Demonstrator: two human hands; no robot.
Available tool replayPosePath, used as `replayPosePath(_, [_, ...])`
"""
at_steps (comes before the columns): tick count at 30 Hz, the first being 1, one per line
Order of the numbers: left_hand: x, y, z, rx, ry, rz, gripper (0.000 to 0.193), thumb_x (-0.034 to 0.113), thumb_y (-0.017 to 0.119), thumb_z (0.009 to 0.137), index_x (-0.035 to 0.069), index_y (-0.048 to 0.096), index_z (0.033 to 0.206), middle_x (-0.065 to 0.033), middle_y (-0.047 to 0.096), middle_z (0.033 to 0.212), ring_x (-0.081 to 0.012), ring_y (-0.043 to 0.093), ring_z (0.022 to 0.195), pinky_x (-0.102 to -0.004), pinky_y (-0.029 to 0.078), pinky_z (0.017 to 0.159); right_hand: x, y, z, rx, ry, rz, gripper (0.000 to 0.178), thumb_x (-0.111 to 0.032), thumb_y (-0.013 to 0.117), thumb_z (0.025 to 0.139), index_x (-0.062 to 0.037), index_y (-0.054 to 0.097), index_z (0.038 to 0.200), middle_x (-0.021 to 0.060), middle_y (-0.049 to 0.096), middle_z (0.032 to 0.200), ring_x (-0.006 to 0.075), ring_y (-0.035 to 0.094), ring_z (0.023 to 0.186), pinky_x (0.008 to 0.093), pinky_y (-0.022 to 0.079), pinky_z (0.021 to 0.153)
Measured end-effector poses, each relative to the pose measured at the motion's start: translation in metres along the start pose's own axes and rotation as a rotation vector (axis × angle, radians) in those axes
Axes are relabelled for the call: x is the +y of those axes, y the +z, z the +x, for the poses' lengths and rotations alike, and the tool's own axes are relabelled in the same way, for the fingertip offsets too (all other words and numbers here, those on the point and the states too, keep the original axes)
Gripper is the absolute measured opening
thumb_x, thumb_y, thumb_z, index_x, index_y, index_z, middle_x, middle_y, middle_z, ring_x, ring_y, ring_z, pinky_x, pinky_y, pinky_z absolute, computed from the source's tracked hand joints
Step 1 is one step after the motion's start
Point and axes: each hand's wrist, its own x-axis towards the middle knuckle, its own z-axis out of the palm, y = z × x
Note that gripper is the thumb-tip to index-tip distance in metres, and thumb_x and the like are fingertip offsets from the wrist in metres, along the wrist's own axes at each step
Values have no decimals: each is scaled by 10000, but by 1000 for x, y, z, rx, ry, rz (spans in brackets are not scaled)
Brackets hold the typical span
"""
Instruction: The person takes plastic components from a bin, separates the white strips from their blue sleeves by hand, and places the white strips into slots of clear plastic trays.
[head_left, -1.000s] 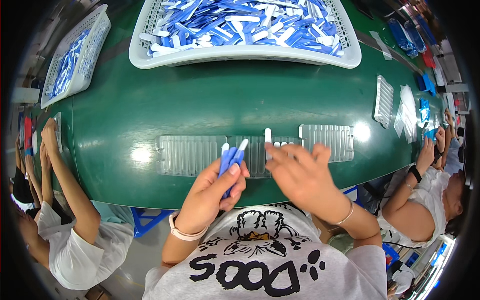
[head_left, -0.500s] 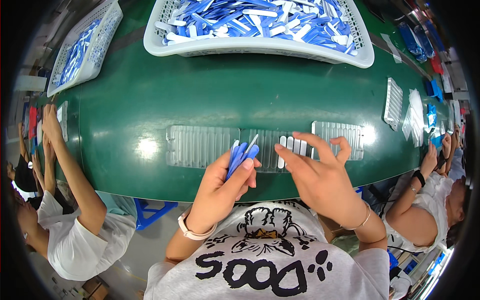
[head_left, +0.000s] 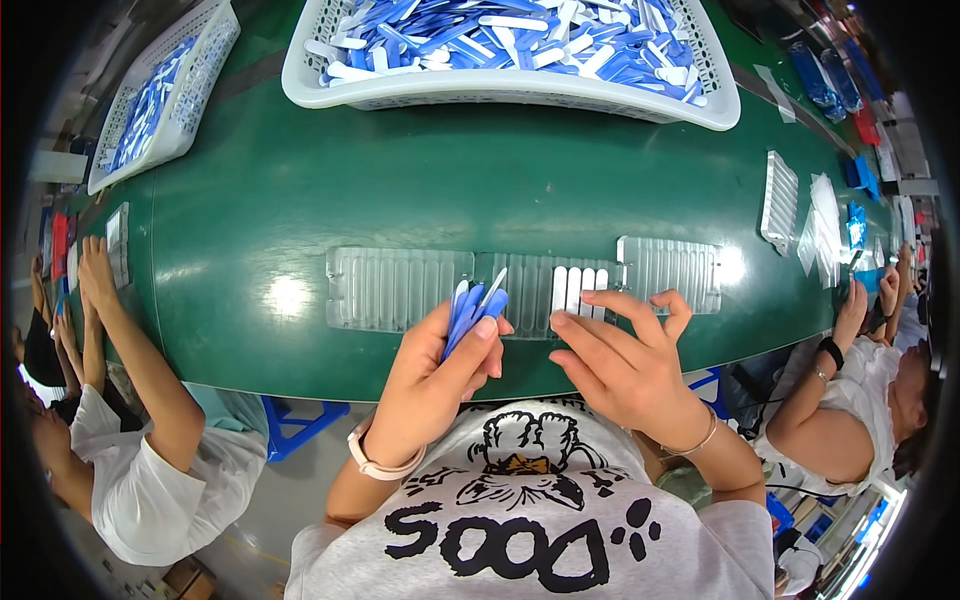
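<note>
My left hand point(head_left: 430, 365) grips a small bunch of flat, round-ended blue and white sticks point(head_left: 465, 322), fanned out above the thumb. My right hand point(head_left: 640, 370) is open, its fingers apart and no stick visible between them. Its thumb and index fingertips are at the lower ends of several white sticks point(head_left: 573, 290), which stand side by side in the slots of a clear plastic ribbed tray point(head_left: 522, 285). On either side of that tray lie a left ribbed tray point(head_left: 400, 290) and a right ribbed tray point(head_left: 680, 270), their slots bare.
A white perforated basket point(head_left: 510, 92) heaped with blue and white sticks stands at the far side of the green table point(head_left: 250, 200). Another such basket point(head_left: 190, 120) is far left. A clear tray point(head_left: 780, 205) and plastic bags point(head_left: 822, 230) lie right. People sit at both sides.
My right hand's fingers have come down and closer to the white sticks, and another white stick now shows fully in the row. My left hand keeps its bunch, almost unmoved.
</note>
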Motion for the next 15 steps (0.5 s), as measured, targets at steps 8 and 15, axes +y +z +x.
replayPosePath(8, [7, 6, -3, -96, 4, 171, 215, 208, 515, 976, 16, 600, 1020, 3, 565, 746, -39, 495, 662, -199, 393, 576, -9, -2, 35, 14, 358, 836, 194, -68, 708, 798, -26, 670, 983, 83, 660, 889, 167, 572, 707, 279, 457, 603])
replayPosePath(15, [1, -2, -4, -66, -16, 220, 199, 209, 518, 972, 25, 592, 955, 10, 565, 720, -45, 471, 656, -211, 378, 582, -3, 2, 29, -112, 653, 1103, 105, -39, 637, 840, -16, 694, 926, 59, 675, 831, 82, 523, 628, 219, 384, 528])
